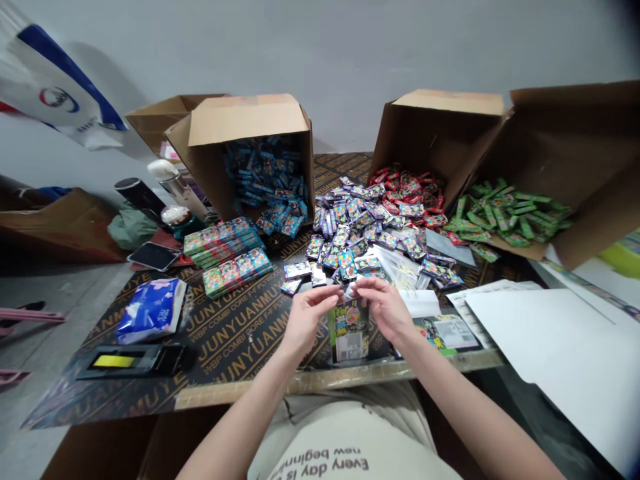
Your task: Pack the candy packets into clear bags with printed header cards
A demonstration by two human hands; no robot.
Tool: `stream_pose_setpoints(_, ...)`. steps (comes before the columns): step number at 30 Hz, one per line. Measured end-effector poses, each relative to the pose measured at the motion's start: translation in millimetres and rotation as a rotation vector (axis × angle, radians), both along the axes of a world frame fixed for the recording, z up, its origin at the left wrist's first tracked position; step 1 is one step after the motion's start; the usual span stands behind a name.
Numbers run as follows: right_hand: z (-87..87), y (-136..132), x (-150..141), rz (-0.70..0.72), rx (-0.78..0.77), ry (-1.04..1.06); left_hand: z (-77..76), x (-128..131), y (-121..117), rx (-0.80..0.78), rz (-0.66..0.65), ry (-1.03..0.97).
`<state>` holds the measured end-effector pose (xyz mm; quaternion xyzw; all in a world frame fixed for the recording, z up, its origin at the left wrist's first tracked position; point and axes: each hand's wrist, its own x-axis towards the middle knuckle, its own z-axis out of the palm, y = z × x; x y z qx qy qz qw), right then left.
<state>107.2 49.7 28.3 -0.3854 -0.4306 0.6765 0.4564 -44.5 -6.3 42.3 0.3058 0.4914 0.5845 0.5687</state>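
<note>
Near the front edge of the table, my left hand (310, 313) and my right hand (386, 310) face each other. Both are closed, fingertips pinching the clear top of a printed green-and-black plastic bag (350, 332) with a pale label panel. The bag hangs upright between them; whether anything is inside I cannot tell. Just beyond my fingertips lies a loose heap of small purple-and-white packets (345, 213), with one blue packet (347, 265) at its near side. Beside my right wrist, a similar printed bag (445, 331) lies flat, partly under white plastic.
Tipped cardboard boxes hold blue packets (273, 177), red packets (413, 193) and green packets (510, 213). On the left are stacked multicoloured packs (237, 272), a tissue pack (153, 310), a phone (153, 256) and a black holder (135, 361). White sheets (555, 340) cover the right side.
</note>
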Motion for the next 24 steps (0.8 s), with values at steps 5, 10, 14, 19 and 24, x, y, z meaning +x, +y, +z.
stream_pose_setpoints(5,1.3,-2.8,15.8,0.009,0.319,-0.194,11.9,0.4,-10.7,0.252,0.013,0.426)
stream_pose_setpoints(10,9.2,-5.2,20.3,0.022,0.443,-0.319,17.5,-3.6,-2.8,0.263,-0.018,0.591)
stream_pose_setpoints(14,16.9,1.2,21.1,0.124,0.444,-0.368,22.9,-7.5,5.5,0.196,-0.090,0.626)
stream_pose_setpoints(19,19.1,8.6,22.6,0.243,0.475,-0.392,25.5,-5.7,1.3,0.311,-0.102,0.733)
stream_pose_setpoints(24,13.7,2.9,28.6,0.164,0.655,-0.433,19.1,-2.2,-8.5,0.427,-0.094,0.883)
